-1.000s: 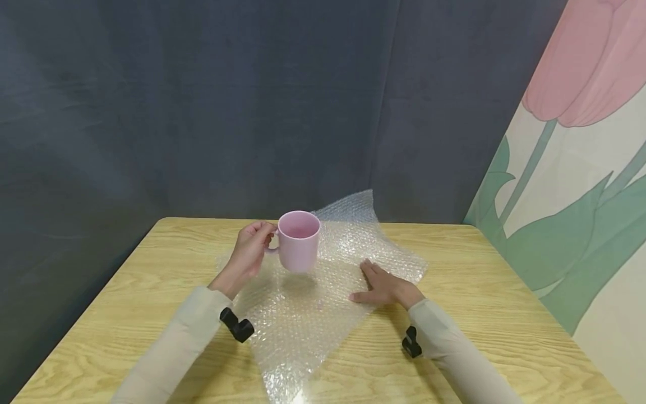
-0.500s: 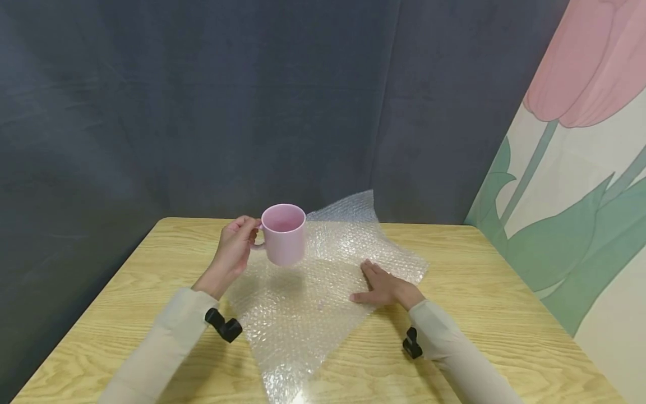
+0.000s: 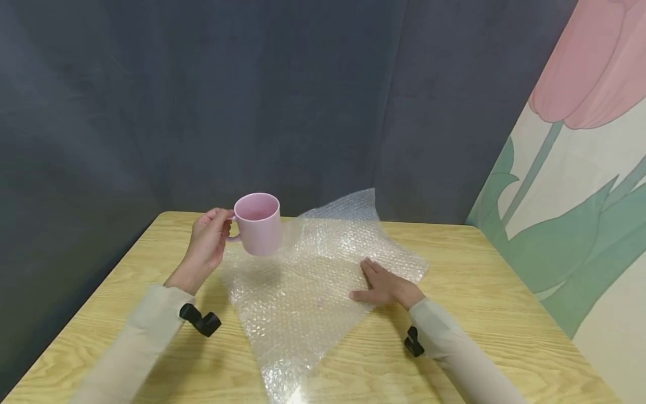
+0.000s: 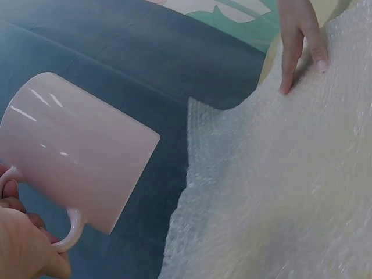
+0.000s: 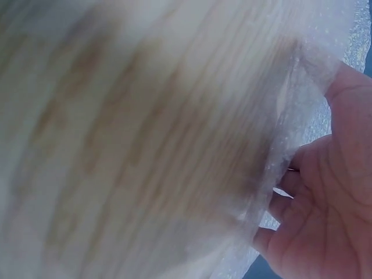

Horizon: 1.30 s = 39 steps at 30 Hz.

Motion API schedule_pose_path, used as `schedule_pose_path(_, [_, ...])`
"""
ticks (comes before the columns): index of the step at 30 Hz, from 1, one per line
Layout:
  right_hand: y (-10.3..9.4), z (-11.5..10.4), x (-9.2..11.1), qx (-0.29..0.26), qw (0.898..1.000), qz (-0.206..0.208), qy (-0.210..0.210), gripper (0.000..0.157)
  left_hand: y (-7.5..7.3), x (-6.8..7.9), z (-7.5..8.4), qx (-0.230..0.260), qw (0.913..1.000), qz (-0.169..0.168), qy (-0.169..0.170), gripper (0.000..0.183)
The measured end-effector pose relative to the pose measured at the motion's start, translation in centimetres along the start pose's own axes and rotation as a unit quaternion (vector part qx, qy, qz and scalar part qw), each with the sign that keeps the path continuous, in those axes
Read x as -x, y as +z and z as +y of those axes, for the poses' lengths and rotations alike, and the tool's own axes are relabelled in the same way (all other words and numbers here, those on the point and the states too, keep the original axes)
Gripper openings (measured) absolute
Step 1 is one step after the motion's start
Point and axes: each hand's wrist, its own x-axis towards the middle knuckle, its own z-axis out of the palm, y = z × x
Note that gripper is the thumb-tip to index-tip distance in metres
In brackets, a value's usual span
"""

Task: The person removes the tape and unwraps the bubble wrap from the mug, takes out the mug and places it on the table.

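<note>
A pink mug (image 3: 259, 227) hangs upright above the bubble wrap, its shadow falling on the sheet below. My left hand (image 3: 206, 238) grips it by the handle, thumb on top; the left wrist view shows the fingers (image 4: 43, 226) curled through the handle (image 4: 72, 229). The clear bubble wrap (image 3: 303, 303) lies spread over the table, its far corner rising at the back. My right hand (image 3: 381, 284) rests palm down on the sheet's right side, fingers straight and thumb spread. In the right wrist view the palm (image 5: 328, 197) shows beside the sheet's edge.
Under the sheet is a light wooden table (image 3: 479, 314). A dark blue curtain (image 3: 282, 101) hangs behind its back edge. To the right stands a wall panel (image 3: 570, 224) painted with a pink tulip and green leaves.
My left hand has carried the mug left and slightly upward. The right hand has stayed in place on the bubble wrap.
</note>
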Motion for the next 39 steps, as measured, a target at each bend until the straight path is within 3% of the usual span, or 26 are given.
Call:
schedule_pose_path(10, [0.0, 0.0, 0.0, 0.002, 1.000, -0.002, 0.001, 0.095, -1.7, 0.0, 1.8, 0.011, 0.9994, 0.032, 0.004, 0.035])
schedule_pose_path(20, [-0.1, -0.1, 0.2, 0.003, 1.000, -0.003, -0.003, 0.094, -3.0, -0.2, 2.4, 0.027, 0.9966, 0.073, 0.027, 0.034])
schedule_pose_path(31, [0.0, 0.0, 0.1, 0.002, 1.000, -0.003, -0.002, 0.095, -5.5, -1.1, 1.9, 0.023, 0.9881, 0.133, 0.075, 0.034])
schedule_pose_path(39, [0.1, 0.0, 0.1, -0.001, 1.000, -0.001, -0.006, 0.095, -7.6, -1.8, 0.9, 0.024, 0.9811, 0.170, 0.090, 0.032])
